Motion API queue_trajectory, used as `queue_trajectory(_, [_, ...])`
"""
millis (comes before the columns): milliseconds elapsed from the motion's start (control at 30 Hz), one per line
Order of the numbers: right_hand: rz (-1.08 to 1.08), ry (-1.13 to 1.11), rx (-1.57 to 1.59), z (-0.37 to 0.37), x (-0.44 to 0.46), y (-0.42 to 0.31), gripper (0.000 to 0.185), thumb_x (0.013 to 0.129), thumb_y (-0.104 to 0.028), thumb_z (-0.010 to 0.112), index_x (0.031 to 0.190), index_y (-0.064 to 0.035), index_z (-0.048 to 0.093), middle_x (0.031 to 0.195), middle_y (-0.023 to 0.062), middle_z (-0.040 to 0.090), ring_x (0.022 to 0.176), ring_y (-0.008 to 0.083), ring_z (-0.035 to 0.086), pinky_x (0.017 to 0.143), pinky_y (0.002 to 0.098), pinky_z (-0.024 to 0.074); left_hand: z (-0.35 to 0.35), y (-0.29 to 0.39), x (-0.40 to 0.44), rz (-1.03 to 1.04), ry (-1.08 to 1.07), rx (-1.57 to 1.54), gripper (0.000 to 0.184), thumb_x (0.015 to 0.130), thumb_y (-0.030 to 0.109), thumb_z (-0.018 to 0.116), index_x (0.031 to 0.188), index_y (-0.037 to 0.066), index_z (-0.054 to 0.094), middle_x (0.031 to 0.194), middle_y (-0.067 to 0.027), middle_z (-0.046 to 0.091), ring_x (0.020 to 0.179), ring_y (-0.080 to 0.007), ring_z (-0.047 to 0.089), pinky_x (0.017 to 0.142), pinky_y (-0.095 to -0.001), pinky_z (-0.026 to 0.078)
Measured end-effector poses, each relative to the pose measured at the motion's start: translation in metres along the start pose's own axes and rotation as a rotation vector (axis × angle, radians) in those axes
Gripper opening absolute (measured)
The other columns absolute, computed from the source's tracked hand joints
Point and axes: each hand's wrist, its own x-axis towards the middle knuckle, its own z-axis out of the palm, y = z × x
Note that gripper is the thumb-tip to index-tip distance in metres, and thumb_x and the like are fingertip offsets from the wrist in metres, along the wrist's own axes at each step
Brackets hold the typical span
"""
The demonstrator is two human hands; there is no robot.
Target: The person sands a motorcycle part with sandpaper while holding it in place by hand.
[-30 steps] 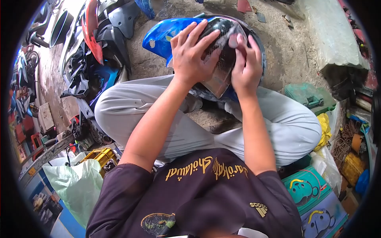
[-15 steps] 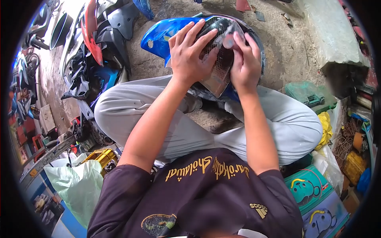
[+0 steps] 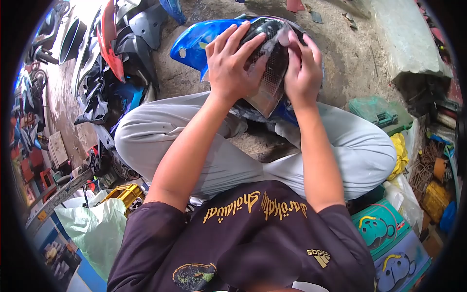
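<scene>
A blue plastic panel [image 3: 194,43] with a dark mesh-patterned part [image 3: 272,82] beside it lies in front of my crossed legs. My left hand [image 3: 234,65] rests on the dark part's left side, its fingers spread. On the right side, my right hand [image 3: 304,68] has thumb and fingers bent together around a small pinkish piece [image 3: 284,36], held against the upper surface. Greyish smears show on the dark part near that piece. My palms hide some of its surface.
Black and red panels [image 3: 111,44] are piled at the left. A yellow crate [image 3: 125,193] and a pale green bag [image 3: 95,226] stand lower left. Green cases [image 3: 372,109] lie at the right, near a concrete block [image 3: 413,53] and a yellow bag [image 3: 400,155].
My right hand has shifted back and forth a little over the dark part with the small piece. My left hand has stayed nearly in place. The blue panel has moved slightly left.
</scene>
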Motion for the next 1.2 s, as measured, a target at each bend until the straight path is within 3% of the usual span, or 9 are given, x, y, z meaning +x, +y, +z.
queue_trajectory(67, [0.026, 0.003, 0.014, 0.012, 0.027, 0.004, 0.036, 0.103, -0.009, 0.071, 0.138, -0.0164, 0.073, 0.135, 0.0281, 0.067, 0.127, 0.0467, 0.067, 0.107, 0.0506, 0.0550, -0.001, 0.001, 0.000, 0.002, -0.014, 0.009, 0.051, 0.084, 0.033, 0.082, 0.135, 0.025, 0.080, 0.153, -0.0092, 0.068, 0.141, -0.0335, 0.061, 0.117, -0.0465, 0.041])
queue_trajectory(367, [-0.013, -0.063, -0.045, -0.024, -0.024, 0.002, 0.038, 0.105, -0.001, 0.068, 0.141, -0.0129, 0.072, 0.134, 0.0182, 0.075, 0.129, 0.0393, 0.071, 0.103, 0.0480, 0.0603, -0.001, 0.001, -0.002, -0.014, -0.011, -0.015, 0.050, 0.085, 0.032, 0.082, 0.134, 0.026, 0.080, 0.152, -0.0092, 0.068, 0.142, -0.0348, 0.058, 0.118, -0.0495, 0.040])
queue_trajectory(467, [0.010, -0.042, 0.034, -0.006, -0.006, 0.012, 0.045, 0.101, -0.004, 0.071, 0.145, -0.0152, 0.071, 0.135, 0.0197, 0.072, 0.129, 0.0424, 0.068, 0.107, 0.0499, 0.0556, 0.000, -0.001, -0.001, -0.004, -0.004, -0.003, 0.049, 0.085, 0.034, 0.081, 0.134, 0.026, 0.080, 0.152, -0.0096, 0.068, 0.142, -0.0351, 0.058, 0.118, -0.0495, 0.040])
queue_trajectory(600, [-0.060, -0.095, -0.013, 0.008, 0.048, 0.012, 0.037, 0.104, -0.010, 0.070, 0.140, -0.0155, 0.072, 0.132, 0.0253, 0.071, 0.127, 0.0454, 0.068, 0.106, 0.0511, 0.0563, 0.001, 0.000, -0.002, 0.002, -0.013, 0.004, 0.049, 0.086, 0.034, 0.080, 0.134, 0.026, 0.080, 0.151, -0.0097, 0.068, 0.142, -0.0353, 0.059, 0.118, -0.0498, 0.040])
queue_trajectory(733, [-0.067, -0.051, 0.008, -0.003, 0.021, 0.010, 0.041, 0.103, -0.006, 0.070, 0.143, -0.0146, 0.071, 0.132, 0.0247, 0.072, 0.123, 0.0458, 0.070, 0.103, 0.0504, 0.0583, -0.003, 0.002, 0.001, 0.001, -0.022, 0.016, 0.050, 0.087, 0.034, 0.081, 0.136, 0.026, 0.079, 0.153, -0.0083, 0.067, 0.142, -0.0336, 0.059, 0.118, -0.0482, 0.040])
queue_trajectory(767, [0.004, -0.073, 0.030, -0.012, 0.004, 0.003, 0.044, 0.104, -0.002, 0.068, 0.146, -0.0162, 0.070, 0.137, 0.0221, 0.072, 0.129, 0.0405, 0.070, 0.104, 0.0472, 0.0592, -0.003, 0.002, -0.001, -0.007, -0.029, 0.023, 0.051, 0.087, 0.034, 0.081, 0.137, 0.026, 0.079, 0.154, -0.0077, 0.066, 0.142, -0.0329, 0.059, 0.119, -0.0471, 0.039])
queue_trajectory(967, [-0.011, -0.035, 0.026, -0.005, -0.007, 0.003, 0.044, 0.105, -0.002, 0.067, 0.146, -0.0156, 0.070, 0.138, 0.0215, 0.073, 0.133, 0.0425, 0.068, 0.106, 0.0474, 0.0587, 0.004, -0.001, 0.000, 0.016, -0.009, 0.016, 0.052, 0.086, 0.035, 0.082, 0.137, 0.027, 0.078, 0.151, -0.0099, 0.067, 0.141, -0.0350, 0.058, 0.117, -0.0496, 0.040])
queue_trajectory(1100, [0.025, -0.097, 0.026, 0.016, 0.039, 0.001, 0.041, 0.106, -0.013, 0.068, 0.147, -0.0183, 0.068, 0.139, 0.0287, 0.068, 0.134, 0.0487, 0.064, 0.107, 0.0514, 0.0560, 0.003, 0.000, 0.000, 0.020, -0.019, 0.030, 0.052, 0.086, 0.036, 0.081, 0.136, 0.027, 0.078, 0.152, -0.0097, 0.067, 0.141, -0.0341, 0.059, 0.118, -0.0494, 0.040])
queue_trajectory(1200, [-0.015, -0.085, 0.071, 0.005, 0.020, 0.005, 0.043, 0.106, -0.009, 0.067, 0.148, -0.0182, 0.067, 0.141, 0.0252, 0.070, 0.136, 0.0484, 0.063, 0.109, 0.0507, 0.0556, 0.001, 0.001, 0.000, 0.003, -0.028, 0.019, 0.050, 0.086, 0.036, 0.082, 0.135, 0.027, 0.078, 0.153, -0.0090, 0.066, 0.142, -0.0339, 0.058, 0.118, -0.0496, 0.040])
